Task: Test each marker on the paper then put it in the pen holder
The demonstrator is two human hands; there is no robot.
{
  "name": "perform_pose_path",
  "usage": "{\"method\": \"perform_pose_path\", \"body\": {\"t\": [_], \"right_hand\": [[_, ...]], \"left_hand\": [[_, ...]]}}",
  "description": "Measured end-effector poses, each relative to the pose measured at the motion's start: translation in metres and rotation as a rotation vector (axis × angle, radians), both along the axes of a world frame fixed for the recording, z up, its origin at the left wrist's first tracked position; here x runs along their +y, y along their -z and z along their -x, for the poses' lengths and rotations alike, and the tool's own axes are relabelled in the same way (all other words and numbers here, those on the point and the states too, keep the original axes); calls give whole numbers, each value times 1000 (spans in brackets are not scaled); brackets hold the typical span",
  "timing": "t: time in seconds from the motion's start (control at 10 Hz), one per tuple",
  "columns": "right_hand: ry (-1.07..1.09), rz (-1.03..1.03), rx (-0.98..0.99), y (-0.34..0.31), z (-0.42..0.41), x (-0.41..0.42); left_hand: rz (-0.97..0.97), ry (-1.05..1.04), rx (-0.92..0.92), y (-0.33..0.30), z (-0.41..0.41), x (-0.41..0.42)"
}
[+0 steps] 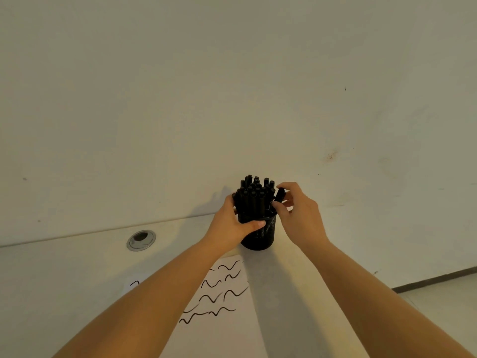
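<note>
A black mesh pen holder (260, 237) stands on the white desk near the wall, packed with several capped black markers (254, 193) standing upright. My left hand (232, 224) grips the holder from the left, thumb across its front. My right hand (299, 213) pinches one black marker (279, 195) at the holder's right rim, tilted, its lower end among the others. A sheet of white paper (224, 329) lies in front of the holder, marked with several black wavy lines; my left forearm covers part of it.
A round metal cable grommet (141, 240) is set in the desk (64, 275) to the left. A plain wall (232, 86) rises right behind the holder. The desk's right edge drops to the floor (444, 290) at lower right.
</note>
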State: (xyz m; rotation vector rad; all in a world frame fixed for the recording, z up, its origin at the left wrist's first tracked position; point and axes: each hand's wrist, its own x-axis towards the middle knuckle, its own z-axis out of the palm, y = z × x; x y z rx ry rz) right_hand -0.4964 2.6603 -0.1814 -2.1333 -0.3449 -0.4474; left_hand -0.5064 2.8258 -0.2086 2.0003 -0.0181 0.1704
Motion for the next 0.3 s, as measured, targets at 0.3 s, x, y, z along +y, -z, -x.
{"method": "perform_pose_path", "body": {"t": [0.3], "right_hand": [[54,-44,100,-3,18,-5]], "left_hand": [[-2,-66,-13,-17,25,-6]]}}
